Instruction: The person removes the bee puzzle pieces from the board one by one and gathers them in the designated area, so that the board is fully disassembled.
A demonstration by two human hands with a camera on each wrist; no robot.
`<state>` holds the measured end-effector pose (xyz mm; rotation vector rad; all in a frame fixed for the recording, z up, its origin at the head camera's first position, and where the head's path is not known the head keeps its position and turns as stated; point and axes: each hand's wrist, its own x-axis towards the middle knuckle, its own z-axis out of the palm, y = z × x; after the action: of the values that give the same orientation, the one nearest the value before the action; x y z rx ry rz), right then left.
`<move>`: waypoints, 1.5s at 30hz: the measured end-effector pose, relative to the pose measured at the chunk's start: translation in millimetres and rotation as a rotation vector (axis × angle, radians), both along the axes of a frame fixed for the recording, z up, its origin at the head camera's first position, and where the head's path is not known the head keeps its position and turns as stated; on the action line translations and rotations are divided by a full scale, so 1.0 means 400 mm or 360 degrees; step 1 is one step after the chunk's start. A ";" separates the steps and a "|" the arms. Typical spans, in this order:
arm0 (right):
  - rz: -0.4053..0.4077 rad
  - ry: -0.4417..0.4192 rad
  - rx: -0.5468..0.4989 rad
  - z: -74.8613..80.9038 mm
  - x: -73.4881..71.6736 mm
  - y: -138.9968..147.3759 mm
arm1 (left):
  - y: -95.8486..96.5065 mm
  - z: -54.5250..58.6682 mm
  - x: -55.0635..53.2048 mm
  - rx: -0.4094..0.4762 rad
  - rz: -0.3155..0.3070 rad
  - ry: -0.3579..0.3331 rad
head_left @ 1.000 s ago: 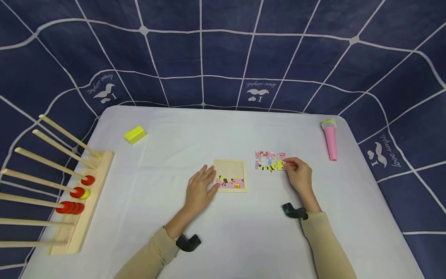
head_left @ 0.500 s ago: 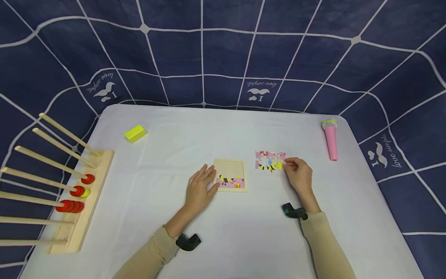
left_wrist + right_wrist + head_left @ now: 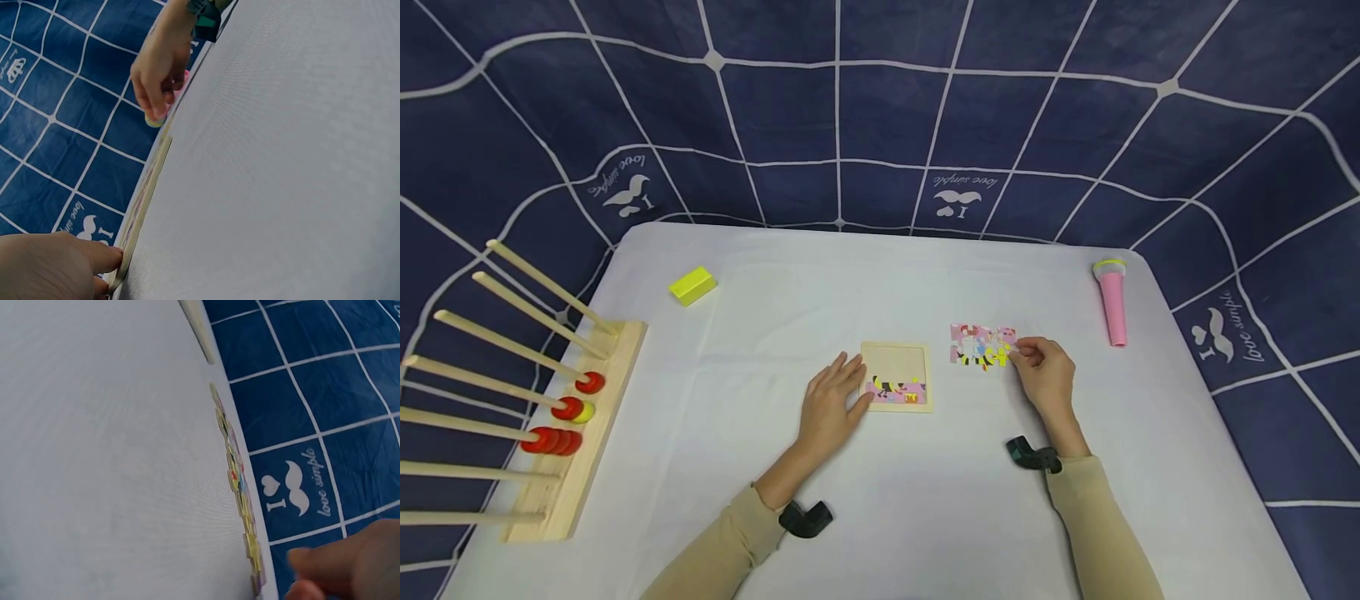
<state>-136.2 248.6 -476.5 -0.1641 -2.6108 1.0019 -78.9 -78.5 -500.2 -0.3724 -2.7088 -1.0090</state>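
A square wooden puzzle tray (image 3: 928,375) lies near the table's middle, with a strip of pink-and-yellow puzzle pieces (image 3: 895,392) along its near side. My left hand (image 3: 831,408) rests against the tray's left edge, fingers extended and thumb at the near left corner. To the right lies a joined patch of puzzle pieces (image 3: 977,343), pink, white and yellow. At the patch's right edge, my right hand (image 3: 1047,375) pinches a puzzle piece between thumb and forefinger; the fingertips hide most of it. In the right wrist view, the patch (image 3: 240,487) appears edge-on beside blurred fingers.
A wooden peg stand (image 3: 580,450) with red and yellow rings occupies the left side. A yellow block (image 3: 692,286) lies at the back left, and a pink toy microphone (image 3: 1112,304) at the back right. Dark blue gridded cloth (image 3: 880,108) hangs behind the white-covered table.
My right hand shifts very slightly right at the edge of the patch, and the pieces there edge right with it. The left hand stays on the tray.
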 end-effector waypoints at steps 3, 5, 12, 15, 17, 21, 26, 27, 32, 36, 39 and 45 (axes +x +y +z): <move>0.0014 0.0082 -0.0071 0.020 0.002 -0.019 | -0.001 0.003 -0.001 0.0001 -0.0001 0.0007; 0.0050 0.0081 -0.0113 0.035 0.006 -0.043 | -0.001 0.004 -0.001 0.0004 -0.0007 0.0009; 0.0393 0.0026 -0.0155 0.045 0.017 -0.175 | -0.001 0.007 0.001 -0.0012 -0.0029 -0.0015; 0.0579 -0.0011 -0.0169 0.043 0.031 -0.237 | -0.002 0.009 0.003 -0.0053 -0.0039 -0.0036; 0.0692 -0.0048 -0.0180 0.045 0.041 -0.273 | -0.002 0.010 0.003 -0.0083 -0.0043 -0.0043; 0.0859 -0.0124 -0.0163 0.044 0.058 -0.331 | -0.003 0.010 0.002 -0.0121 -0.0048 -0.0041; 0.0922 -0.0237 -0.0094 0.037 0.071 -0.370 | -0.005 0.010 0.002 -0.0126 -0.0061 -0.0024; 0.0917 -0.0268 -0.0076 0.035 0.072 -0.375 | -0.005 0.009 0.002 -0.0129 -0.0064 -0.0021; 0.0904 -0.0384 0.0032 0.027 0.077 -0.393 | -0.006 0.008 0.003 -0.0154 -0.0069 -0.0008; 0.0915 -0.0368 0.0131 0.023 0.079 -0.401 | -0.007 0.008 0.002 -0.0159 -0.0059 -0.0007; 0.0916 -0.0351 0.0173 0.022 0.081 -0.404 | -0.007 0.009 0.002 -0.0155 -0.0053 -0.0010; 0.0901 -0.0375 0.0187 0.020 0.083 -0.403 | -0.005 0.008 0.002 -0.0150 -0.0057 -0.0026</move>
<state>-103.0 87.2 -468.6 0.5471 -2.9999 1.0407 -78.0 -80.6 -496.9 -0.4332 -2.7806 -0.8996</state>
